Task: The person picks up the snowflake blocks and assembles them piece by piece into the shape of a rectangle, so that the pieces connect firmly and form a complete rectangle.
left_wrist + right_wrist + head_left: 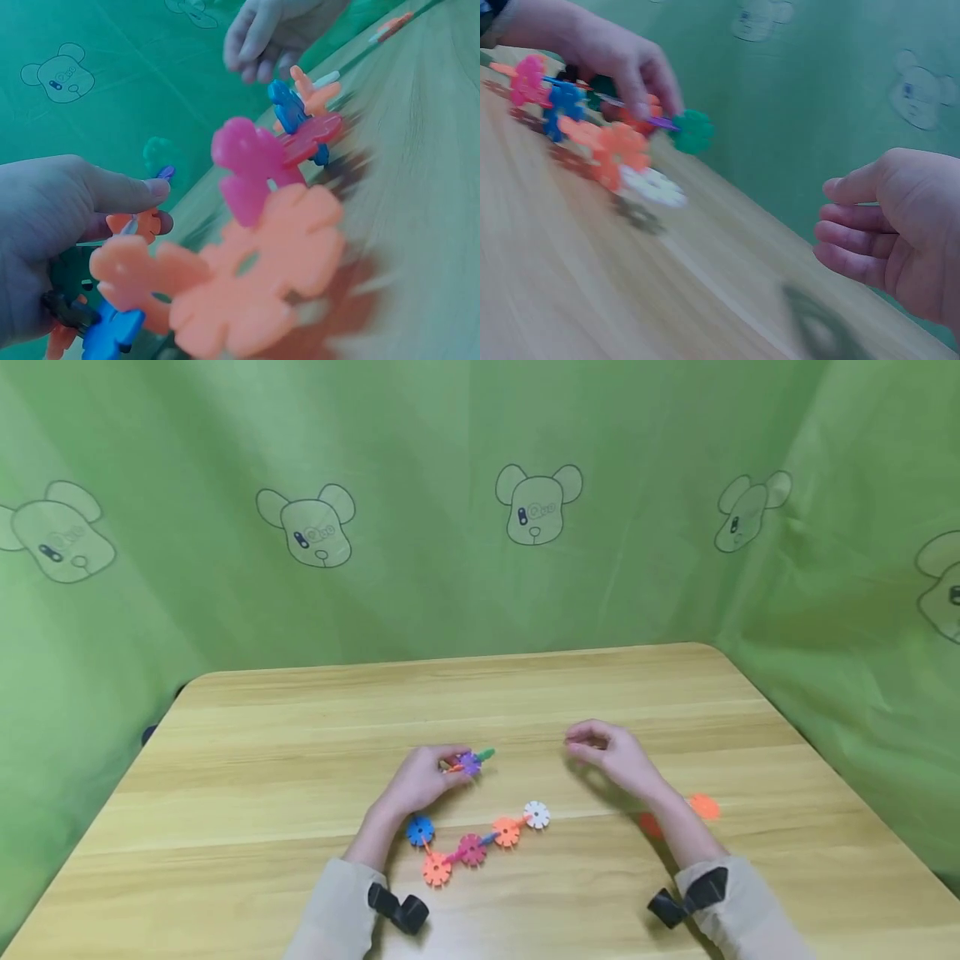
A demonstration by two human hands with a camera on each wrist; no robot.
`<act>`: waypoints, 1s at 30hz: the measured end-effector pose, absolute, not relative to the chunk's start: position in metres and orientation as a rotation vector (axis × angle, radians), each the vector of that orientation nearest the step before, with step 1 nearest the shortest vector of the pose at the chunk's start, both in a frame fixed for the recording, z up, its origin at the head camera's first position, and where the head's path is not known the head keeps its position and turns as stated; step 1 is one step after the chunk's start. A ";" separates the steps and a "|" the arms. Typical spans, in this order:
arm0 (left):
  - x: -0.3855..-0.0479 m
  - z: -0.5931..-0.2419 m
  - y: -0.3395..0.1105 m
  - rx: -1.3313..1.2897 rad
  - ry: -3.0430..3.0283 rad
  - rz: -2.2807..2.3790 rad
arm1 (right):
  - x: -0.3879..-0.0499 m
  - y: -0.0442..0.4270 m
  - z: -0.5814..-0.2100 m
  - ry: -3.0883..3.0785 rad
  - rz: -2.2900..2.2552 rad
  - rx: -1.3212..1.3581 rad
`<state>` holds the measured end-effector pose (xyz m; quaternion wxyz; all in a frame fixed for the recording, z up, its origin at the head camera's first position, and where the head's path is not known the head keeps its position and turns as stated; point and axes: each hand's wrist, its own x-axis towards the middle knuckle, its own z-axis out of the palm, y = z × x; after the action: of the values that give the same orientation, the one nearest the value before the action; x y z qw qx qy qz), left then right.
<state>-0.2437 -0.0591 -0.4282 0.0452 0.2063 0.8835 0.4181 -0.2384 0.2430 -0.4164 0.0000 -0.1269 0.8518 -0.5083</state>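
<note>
In the head view my left hand (420, 783) pinches a linked string of notched plastic discs, among them a purple disc (468, 764) and an orange one. A green disc (694, 132) sticks out at its end, plain in the right wrist view. Below that hand lies a chain of interlocked discs: a blue disc (420, 832), an orange disc (437, 869), a magenta disc (472, 850), another orange disc (506, 832) and a white disc (536, 815) at the right end. My right hand (618, 760) hovers over the table, fingers loosely bent, holding nothing.
Beside my right forearm lie a loose orange disc (704, 807) and a red disc (651, 825), the red one partly hidden by the arm. The wooden table (300, 710) ends at a green curtain (427, 602) printed with bear heads.
</note>
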 end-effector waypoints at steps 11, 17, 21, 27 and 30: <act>-0.244 -0.432 -0.060 0.656 2.693 1.258 | -0.211 0.325 -0.414 2.847 -1.357 -0.200; -0.244 -0.433 -0.061 0.652 2.700 1.242 | -0.200 0.358 -0.420 2.813 -1.198 -0.231; -0.244 -0.432 -0.062 0.654 2.699 1.244 | -0.197 0.368 -0.422 2.787 -1.068 -0.295; -0.244 -0.431 -0.062 0.659 2.703 1.241 | -0.195 0.368 -0.421 2.755 -0.990 -0.370; -0.244 -0.431 -0.062 0.658 2.702 1.240 | -0.194 0.367 -0.421 2.746 -0.988 -0.395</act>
<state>-0.2436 -0.0622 -0.4307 0.0483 0.2157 0.8864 0.4068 -0.1944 0.3665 -0.4214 0.0981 -0.1335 0.9280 -0.3338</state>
